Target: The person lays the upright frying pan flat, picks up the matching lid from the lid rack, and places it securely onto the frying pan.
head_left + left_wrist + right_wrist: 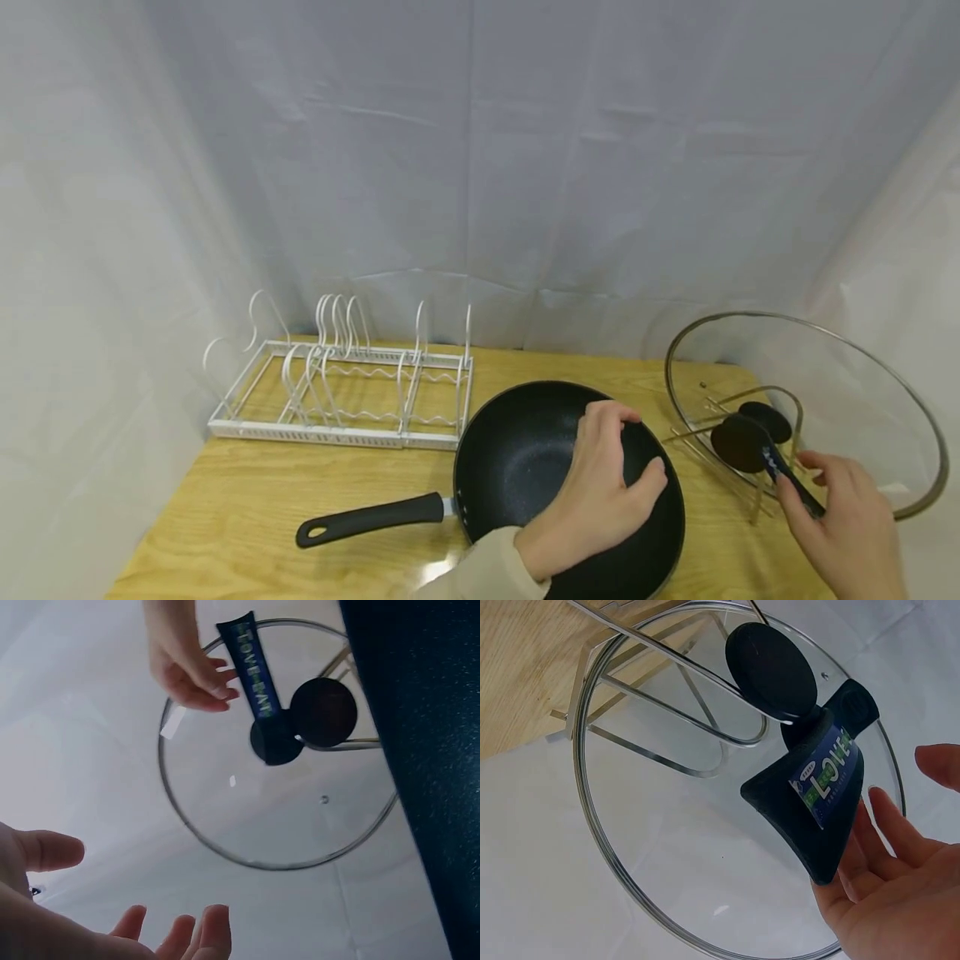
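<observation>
My left hand (600,492) hovers over the black frying pan (517,450), thumb and fingers spread apart with nothing between them. The pan lies on the table, its long handle (375,518) pointing left. To its right, a large glass lid (855,400) with a metal rim leans upright in a small wire stand (798,417). My right hand (851,517) is at the lid's black handle (797,483). In the right wrist view, the fingers (870,855) lie along the printed handle (817,795), and the thumb (939,765) is away from it.
A white wire rack (307,434) with several upright loops stands at the back left of the wooden table (225,517). Pale sheeting (480,167) hangs behind the table and along both sides.
</observation>
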A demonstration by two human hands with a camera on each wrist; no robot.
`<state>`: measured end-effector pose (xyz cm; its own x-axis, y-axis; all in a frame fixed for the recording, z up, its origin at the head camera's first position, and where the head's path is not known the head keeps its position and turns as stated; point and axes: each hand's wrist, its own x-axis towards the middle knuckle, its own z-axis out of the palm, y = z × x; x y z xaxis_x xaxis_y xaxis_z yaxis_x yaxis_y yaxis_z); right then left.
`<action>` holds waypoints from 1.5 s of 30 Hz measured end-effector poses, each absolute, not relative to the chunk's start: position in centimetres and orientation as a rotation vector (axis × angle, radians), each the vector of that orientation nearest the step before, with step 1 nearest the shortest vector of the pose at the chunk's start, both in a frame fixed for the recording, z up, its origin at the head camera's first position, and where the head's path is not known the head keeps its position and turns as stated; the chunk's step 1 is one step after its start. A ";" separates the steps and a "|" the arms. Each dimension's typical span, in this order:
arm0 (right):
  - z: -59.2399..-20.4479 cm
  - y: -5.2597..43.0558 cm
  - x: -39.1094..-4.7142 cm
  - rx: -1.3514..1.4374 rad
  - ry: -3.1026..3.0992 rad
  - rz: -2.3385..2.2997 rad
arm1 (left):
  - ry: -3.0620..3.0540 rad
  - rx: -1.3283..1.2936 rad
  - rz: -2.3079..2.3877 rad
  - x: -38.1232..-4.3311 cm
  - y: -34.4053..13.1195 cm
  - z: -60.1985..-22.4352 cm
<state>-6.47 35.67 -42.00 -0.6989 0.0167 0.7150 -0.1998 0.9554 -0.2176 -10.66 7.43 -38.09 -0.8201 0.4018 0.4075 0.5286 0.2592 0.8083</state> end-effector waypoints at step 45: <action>-42.7 35.7 -7.1 -0.140 -2.537 0.363 | -2.611 -0.718 -1.616 -18.6 21.4 -47.0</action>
<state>-7.09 35.73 -42.68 -0.8336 0.1761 0.5235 0.0223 0.9578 -0.2867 -18.58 21.38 -46.95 -0.8964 0.3828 0.2236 0.3709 0.3713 0.8512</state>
